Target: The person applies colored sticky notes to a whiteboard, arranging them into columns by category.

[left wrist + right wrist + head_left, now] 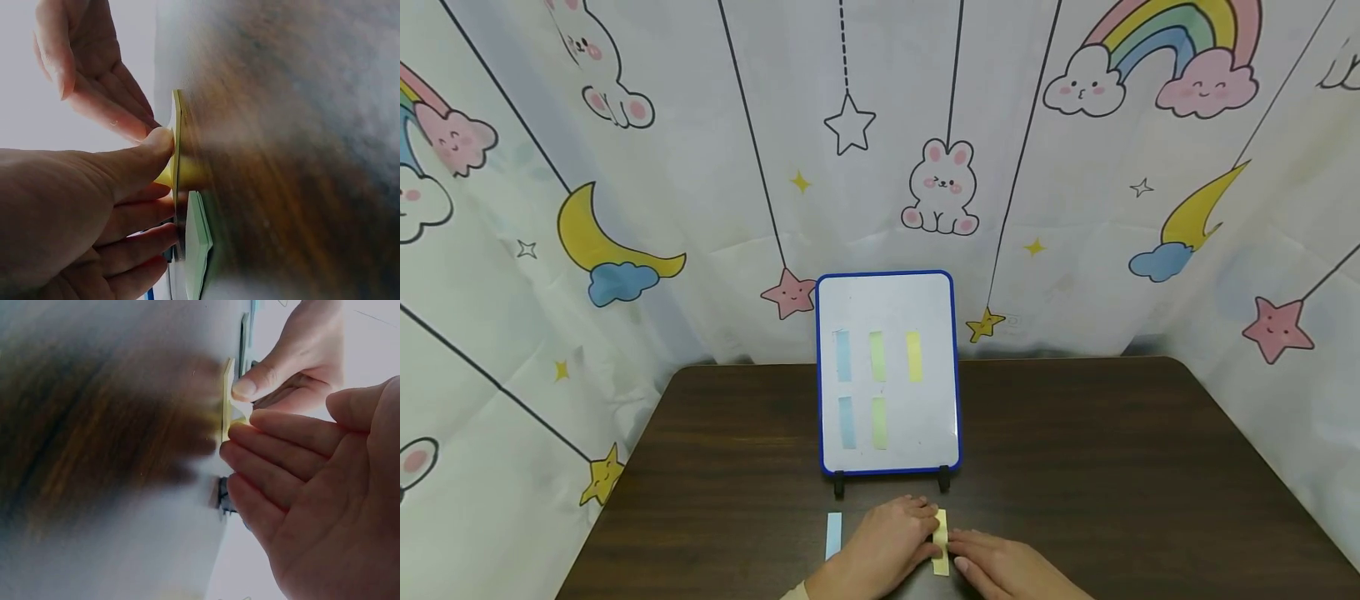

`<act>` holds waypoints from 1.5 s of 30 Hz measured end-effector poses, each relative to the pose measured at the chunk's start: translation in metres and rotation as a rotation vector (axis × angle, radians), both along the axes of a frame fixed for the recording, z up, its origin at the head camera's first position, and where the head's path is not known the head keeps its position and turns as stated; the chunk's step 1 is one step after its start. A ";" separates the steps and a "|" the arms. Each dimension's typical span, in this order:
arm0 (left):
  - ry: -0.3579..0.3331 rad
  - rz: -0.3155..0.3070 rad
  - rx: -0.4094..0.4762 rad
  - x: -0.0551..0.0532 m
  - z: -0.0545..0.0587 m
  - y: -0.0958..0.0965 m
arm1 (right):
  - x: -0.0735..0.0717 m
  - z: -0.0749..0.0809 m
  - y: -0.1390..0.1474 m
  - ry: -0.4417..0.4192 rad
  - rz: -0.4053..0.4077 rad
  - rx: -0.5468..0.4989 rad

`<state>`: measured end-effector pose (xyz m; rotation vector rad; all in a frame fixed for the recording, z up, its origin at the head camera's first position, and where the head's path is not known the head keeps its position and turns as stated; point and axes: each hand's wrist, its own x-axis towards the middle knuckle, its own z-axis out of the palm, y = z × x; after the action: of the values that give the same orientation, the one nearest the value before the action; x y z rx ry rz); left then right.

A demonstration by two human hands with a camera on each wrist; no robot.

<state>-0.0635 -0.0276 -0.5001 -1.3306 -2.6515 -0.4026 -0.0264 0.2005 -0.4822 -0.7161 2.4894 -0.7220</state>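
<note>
A pad of narrow yellow sticky notes [941, 542] lies upright-lengthwise on the table. My left hand [891, 537] holds it, its thumb [159, 142] on the pad's near part and other fingers toward the far end. A yellow sheet [164, 175] bows up between that thumb and the fingers. My right hand [1003, 562] has its fingers straight, the fingertips [232, 447] at the pad's right edge. Left of the left hand lies a blue sticky note pad [833, 535]. A green sticky note pad [197, 250] shows in the left wrist view; the left hand hides it from the head view.
Behind the hands a blue-framed whiteboard [917, 433] stands on black feet [839, 485]. It bears two blue strips [844, 357], two green strips [878, 357] and one yellow strip [913, 357]. A patterned curtain [880, 208] surrounds the dark wooden table [1075, 442].
</note>
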 end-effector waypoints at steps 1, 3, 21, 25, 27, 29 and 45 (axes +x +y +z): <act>0.005 -0.003 0.000 0.000 0.000 0.000 | 0.000 -0.001 0.001 0.017 0.010 -0.011; -0.011 0.006 -0.011 0.000 0.000 0.001 | 0.001 -0.002 0.002 0.059 0.030 -0.027; 0.088 0.030 -0.113 0.004 0.001 0.005 | 0.001 0.002 0.001 0.214 0.007 -0.113; 0.063 0.036 -0.137 0.004 0.002 0.005 | -0.001 0.003 0.000 0.127 -0.021 -0.100; 0.049 0.035 -0.147 0.004 0.002 0.005 | -0.001 0.003 -0.001 0.068 -0.023 -0.087; 0.047 0.033 -0.151 0.003 0.002 0.005 | 0.000 0.002 -0.001 0.016 -0.024 -0.070; 0.144 0.030 -0.094 0.004 -0.001 0.006 | 0.002 -0.008 0.001 0.082 0.045 0.012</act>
<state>-0.0596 -0.0212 -0.5012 -1.2916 -2.5962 -0.1733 -0.0242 0.2012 -0.4903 -0.8099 2.5402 -0.6730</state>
